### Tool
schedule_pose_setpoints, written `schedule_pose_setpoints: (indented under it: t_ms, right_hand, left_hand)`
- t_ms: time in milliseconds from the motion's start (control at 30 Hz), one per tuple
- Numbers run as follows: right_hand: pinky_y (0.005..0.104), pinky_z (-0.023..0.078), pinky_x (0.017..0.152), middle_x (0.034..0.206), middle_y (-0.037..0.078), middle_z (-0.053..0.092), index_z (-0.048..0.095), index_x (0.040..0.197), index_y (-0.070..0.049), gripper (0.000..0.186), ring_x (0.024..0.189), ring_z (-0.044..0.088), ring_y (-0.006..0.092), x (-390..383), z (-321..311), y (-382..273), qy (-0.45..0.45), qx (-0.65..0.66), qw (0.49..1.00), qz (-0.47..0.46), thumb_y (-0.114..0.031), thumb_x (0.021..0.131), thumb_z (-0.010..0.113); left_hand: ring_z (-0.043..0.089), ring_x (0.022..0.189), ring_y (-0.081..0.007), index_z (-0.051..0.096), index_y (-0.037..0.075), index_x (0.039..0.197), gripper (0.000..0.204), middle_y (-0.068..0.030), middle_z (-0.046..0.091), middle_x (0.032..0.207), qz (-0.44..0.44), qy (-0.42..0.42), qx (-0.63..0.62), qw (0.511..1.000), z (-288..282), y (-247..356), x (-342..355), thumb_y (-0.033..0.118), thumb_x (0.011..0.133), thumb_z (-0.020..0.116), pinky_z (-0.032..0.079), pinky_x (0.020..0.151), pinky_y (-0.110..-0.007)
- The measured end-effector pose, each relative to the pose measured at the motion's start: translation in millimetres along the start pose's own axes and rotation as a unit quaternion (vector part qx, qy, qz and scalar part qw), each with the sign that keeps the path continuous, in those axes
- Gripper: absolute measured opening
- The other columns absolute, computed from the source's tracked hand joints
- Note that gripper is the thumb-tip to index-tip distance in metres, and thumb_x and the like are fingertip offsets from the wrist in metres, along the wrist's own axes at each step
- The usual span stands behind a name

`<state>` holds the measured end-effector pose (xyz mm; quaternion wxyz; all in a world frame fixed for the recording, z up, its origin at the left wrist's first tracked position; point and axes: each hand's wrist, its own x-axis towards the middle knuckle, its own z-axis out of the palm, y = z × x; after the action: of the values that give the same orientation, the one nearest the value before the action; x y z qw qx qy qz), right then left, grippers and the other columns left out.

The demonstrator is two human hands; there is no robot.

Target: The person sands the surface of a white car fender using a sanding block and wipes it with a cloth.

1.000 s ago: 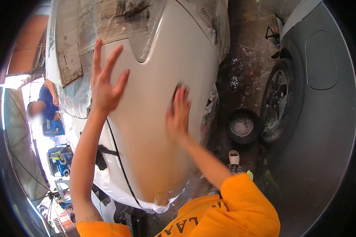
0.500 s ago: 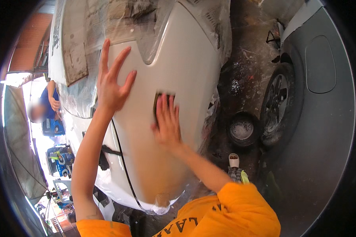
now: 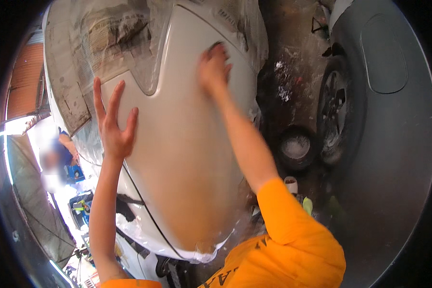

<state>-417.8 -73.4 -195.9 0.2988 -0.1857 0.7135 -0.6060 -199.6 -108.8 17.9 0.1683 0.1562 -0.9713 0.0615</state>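
Before me is a white car body panel, glossy at the far end, with an orange-brown reflection toward me. My right hand is stretched far along the panel, its fingers pressing a dark flat pad against the surface. Most of the pad is hidden under the fingers. My left hand has its fingers spread, at the panel's left part beside the masked area, holding nothing. Clear plastic sheeting and brown masking paper cover the car beyond the panel.
A black tub with foamy water stands on the wet floor to the right. Beside it are a wheel and a dark grey car. Another person in blue is at the left, beyond the car.
My right hand has slid away from me along the panel with the pad, from its middle toward the far end. The view has shifted; my left hand stays spread.
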Motion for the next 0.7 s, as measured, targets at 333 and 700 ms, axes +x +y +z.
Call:
schedule_pose_setpoints:
  t_ms: [333,700]
  right_hand:
    - [0.0634,0.017,0.118,0.164,0.024,0.019,0.017,0.157,0.004,0.075,0.15,0.022,0.0425,40.8,11.8,30.2,0.034,-0.014,0.996,0.084,-0.046,0.104,0.033]
    - [0.0654,0.013,0.118,0.164,0.024,0.019,0.021,0.156,0.005,0.071,0.152,0.019,0.0392,12.3,27.4,-14.5,0.064,-0.068,0.995,-0.036,-0.041,0.104,0.038]
  left_hand:
    - [0.019,0.153,-0.0384,0.055,0.014,0.144,0.058,-0.0169,0.016,0.166,0.017,-0.02,0.003,1.0,4.0,1.9,0.2,0.018,0.088,0.067,0.021,0.121,-0.05]
    - [0.022,0.152,-0.0383,0.057,0.017,0.143,0.057,-0.0166,0.019,0.166,0.0,0.014,-0.009,1.0,8.2,-2.6,3.9,0.018,0.087,0.068,0.024,0.121,-0.049]
